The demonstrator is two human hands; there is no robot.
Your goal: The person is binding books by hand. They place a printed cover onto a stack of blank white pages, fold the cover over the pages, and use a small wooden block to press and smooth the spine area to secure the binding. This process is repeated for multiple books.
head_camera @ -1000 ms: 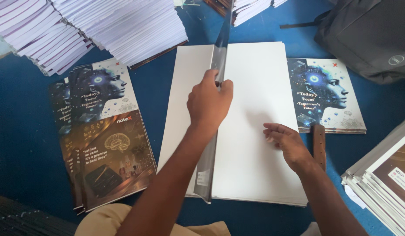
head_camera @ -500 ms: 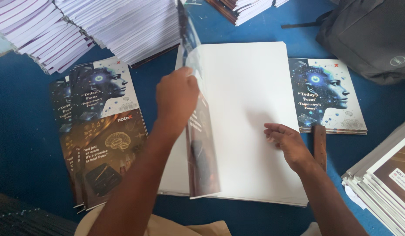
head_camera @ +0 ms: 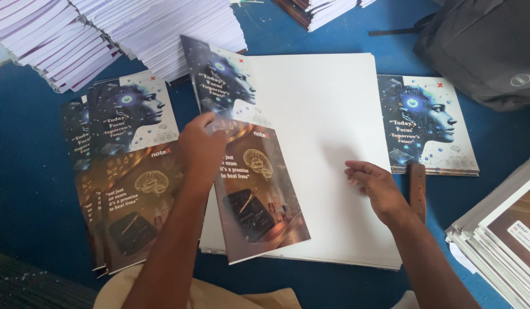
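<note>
Left hand (head_camera: 202,146) pinches printed cover sheet (head_camera: 245,154) at its left edge, sheet tilted over white paper stack (head_camera: 328,131) on blue surface (head_camera: 24,171). Right hand (head_camera: 376,186) flat, fingers spread, on stack's right side.

Soft, even daylight fills the scene. Glare whitens the paper stacks (head_camera: 133,28) at eleven o'clock. The left hand (head_camera: 203,143) is slightly blurred.

A print or bindery workroom: stacked paper bundles (head_camera: 104,28), printed cover sheets (head_camera: 124,171), blue floor (head_camera: 24,171)
</note>
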